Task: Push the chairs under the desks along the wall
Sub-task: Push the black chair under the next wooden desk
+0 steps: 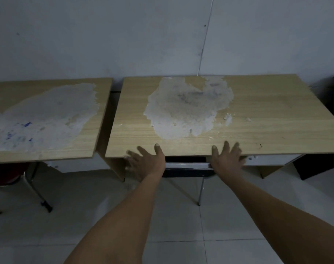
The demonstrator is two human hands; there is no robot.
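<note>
Both hands spread flat, fingers splayed, grasping nothing: left hand [146,161] & right hand [227,159] at front edge of worn light-wood desk w/ peeled grey patch [267,115], either side of chrome-framed black chair [187,166]. Chair mostly under desk already; only top rail & thin metal legs [200,189] show. Contact w/ chair: can't tell. Step: prob. end of push on this one. Red-seated chair w/ metal legs [4,174] already under left-side scuffed wood desk [48,115]. Next: check chair fully in, move along grey wall [124,35].
</note>
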